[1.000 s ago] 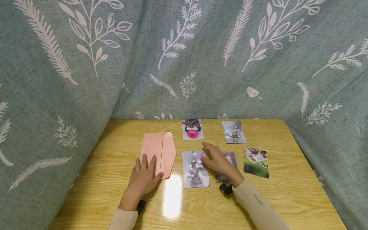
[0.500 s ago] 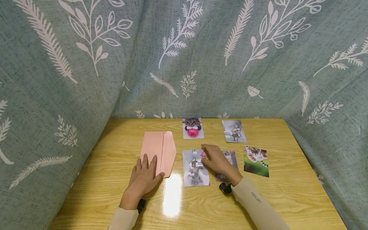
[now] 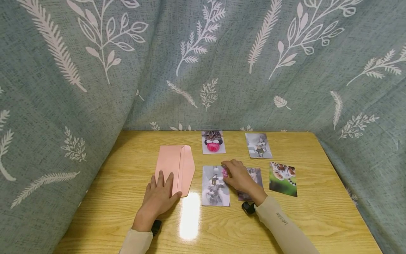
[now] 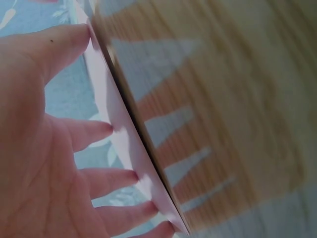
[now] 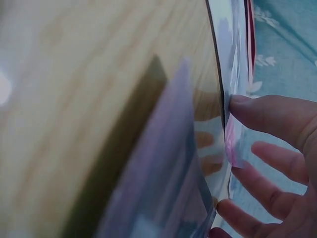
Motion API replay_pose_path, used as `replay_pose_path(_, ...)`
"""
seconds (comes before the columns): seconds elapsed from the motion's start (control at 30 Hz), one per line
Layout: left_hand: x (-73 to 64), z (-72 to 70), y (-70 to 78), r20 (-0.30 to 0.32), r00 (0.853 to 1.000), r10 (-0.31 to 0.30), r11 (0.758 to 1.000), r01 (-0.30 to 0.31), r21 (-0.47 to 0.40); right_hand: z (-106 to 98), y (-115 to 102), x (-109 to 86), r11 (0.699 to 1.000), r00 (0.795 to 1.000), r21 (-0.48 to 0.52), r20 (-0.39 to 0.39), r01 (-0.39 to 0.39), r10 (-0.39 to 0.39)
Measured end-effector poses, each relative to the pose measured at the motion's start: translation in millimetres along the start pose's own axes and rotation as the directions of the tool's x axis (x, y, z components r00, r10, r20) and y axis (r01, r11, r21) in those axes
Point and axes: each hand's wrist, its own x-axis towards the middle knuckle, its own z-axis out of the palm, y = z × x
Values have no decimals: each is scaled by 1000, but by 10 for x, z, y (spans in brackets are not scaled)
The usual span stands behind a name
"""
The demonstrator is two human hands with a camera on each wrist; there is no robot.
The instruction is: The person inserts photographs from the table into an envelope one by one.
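Note:
A pink envelope (image 3: pixel 171 158) lies on the table at the left, its flap side facing right. My left hand (image 3: pixel 159 194) rests on its near part with straight, spread fingers; the left wrist view shows the fingertips (image 4: pixel 133 174) touching it. Right of the envelope lies a grey photo card (image 3: pixel 215 192) with a kitten and a pink ball. My right hand (image 3: pixel 239 179) pinches its upper right corner between thumb and fingers, and the right wrist view shows that pink corner (image 5: pixel 233 146) bent slightly up. Under my right wrist another photo card (image 3: pixel 253 173) is partly hidden.
Behind lie a cat photo card (image 3: pixel 214 142) with a pink ball and a grey photo card (image 3: pixel 258 145). A tiger photo card (image 3: pixel 283 179) is at the right. A leaf-patterned cloth (image 3: pixel 203 70) hangs round the wooden table (image 3: pixel 127 155).
My right thumb and fingers have drawn closer together at the grey photo card's corner, and the card has turned slightly. My left hand has stayed on the envelope.

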Motion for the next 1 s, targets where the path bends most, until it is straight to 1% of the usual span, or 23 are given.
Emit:
replay_pose_path(0.17, -9, -14, 7, 4, 1000, -11, 1000, 11, 2, -3, 3, -1, 1000, 1000, 10, -13, 3, -3)
replay_pose_path(0.3, -11, -13, 13, 0, 1000, -11, 1000, 11, -2, 6, 2, 12, 1000, 1000, 9, -25, -14, 14)
replay_pose_path(0.47, -15, -12, 12, -7, 1000, -6, 1000, 6, -7, 24, 13, 44, 995, 996, 87, -75, -51, 57)
replay_pose_path(0.57, -20, -15, 13, -4, 1000, -5, 1000, 5, -8, 23, 33, 71, 990, 992, 135, -114, -43, 59)
replay_pose_path(0.63, -21, -17, 14, -1, 1000, -7, 1000, 7, -9, 11, 41, 82, 985, 990, 169, -125, -42, 64)
replay_pose_path(0.7, -23, -22, 18, 2, 1000, -9, 1000, 9, -9, -9, 44, 86, 972, 990, 226, -113, -61, 88)
replay_pose_path(0.77, -22, -22, 19, 3, 1000, -10, 1000, 10, -8, -32, 42, 83, 952, 988, 289, -86, -99, 129)
replay_pose_path(0.9, -24, -28, 26, 5, 1000, -10, 1000, 10, -7, -79, 32, 74, 896, 978, 406, -27, -179, 208)
replay_pose_path(1.0, -24, -29, 30, 6, 1000, -9, 1000, 9, -3, -103, 28, 80, 858, 969, 470, -16, -209, 245)
